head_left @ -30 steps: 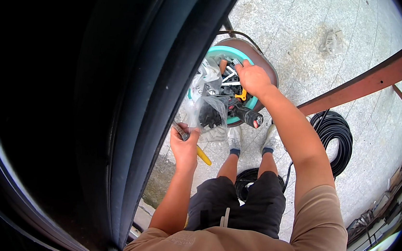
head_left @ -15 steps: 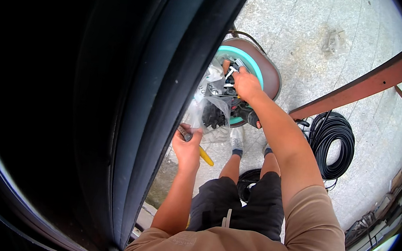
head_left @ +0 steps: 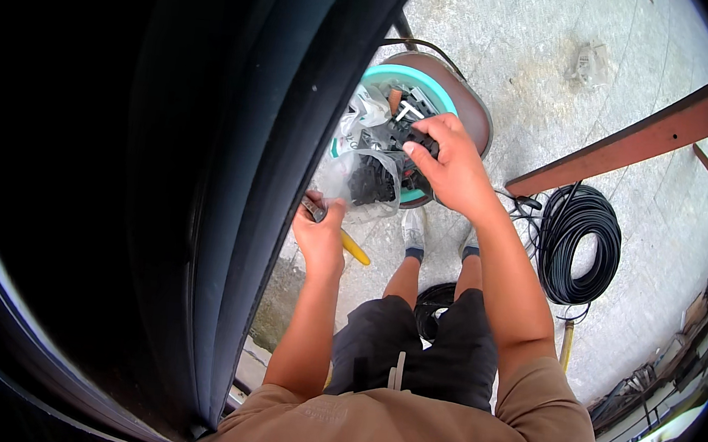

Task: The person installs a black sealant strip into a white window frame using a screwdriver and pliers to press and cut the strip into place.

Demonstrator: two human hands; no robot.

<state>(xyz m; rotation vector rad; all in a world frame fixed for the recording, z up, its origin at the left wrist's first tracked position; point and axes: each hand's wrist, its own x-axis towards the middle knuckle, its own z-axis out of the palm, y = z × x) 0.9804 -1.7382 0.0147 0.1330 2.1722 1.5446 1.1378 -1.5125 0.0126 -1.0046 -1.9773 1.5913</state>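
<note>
My right hand (head_left: 459,170) is above a turquoise-rimmed basin (head_left: 425,81), its thumb and fingers closed on a black object (head_left: 424,142) whose kind I cannot make out. Below it in the basin lie several small dark parts, a white T-shaped piece (head_left: 410,111) and an orange-brown piece (head_left: 395,100). My left hand (head_left: 320,239) is closed round a yellow-handled tool (head_left: 356,248) with a dark grey end; its exact kind is unclear. The same hand pinches the edge of a clear plastic bag (head_left: 343,179), which holds black pieces (head_left: 373,180) at the basin's near side.
The basin rests on a brown seat-like support (head_left: 471,113). A large dark frame edge (head_left: 290,172) blocks the left side. To the right stand a reddish-brown beam (head_left: 626,136) and a coil of black cable (head_left: 552,249). Another black coil (head_left: 430,314) lies between my legs.
My right hand has drawn back toward me and now grips the black object above the basin. The left hand keeps hold of the tool and bag. The view has shifted slightly.
</note>
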